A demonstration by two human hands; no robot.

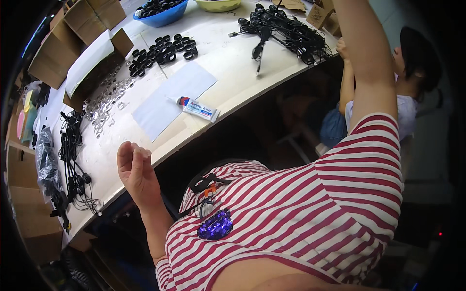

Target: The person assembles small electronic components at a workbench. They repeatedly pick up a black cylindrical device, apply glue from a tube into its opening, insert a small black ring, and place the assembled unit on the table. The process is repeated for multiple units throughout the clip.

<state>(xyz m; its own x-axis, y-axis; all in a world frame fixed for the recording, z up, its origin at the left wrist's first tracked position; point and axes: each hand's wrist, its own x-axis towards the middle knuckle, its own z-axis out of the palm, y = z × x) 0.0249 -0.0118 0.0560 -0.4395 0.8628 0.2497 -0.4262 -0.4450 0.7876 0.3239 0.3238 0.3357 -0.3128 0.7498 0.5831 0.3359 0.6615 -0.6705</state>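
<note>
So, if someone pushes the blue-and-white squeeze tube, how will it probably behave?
The squeeze tube would probably slide rather than roll, because its tail end looks flattened. It may also drag the paper sheet slightly, since it lies across the sheet's edge.

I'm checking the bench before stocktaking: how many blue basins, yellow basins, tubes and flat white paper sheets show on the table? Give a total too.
Blue basin: 1
Yellow basin: 1
Tube: 1
Paper sheet: 1
Total: 4
</note>
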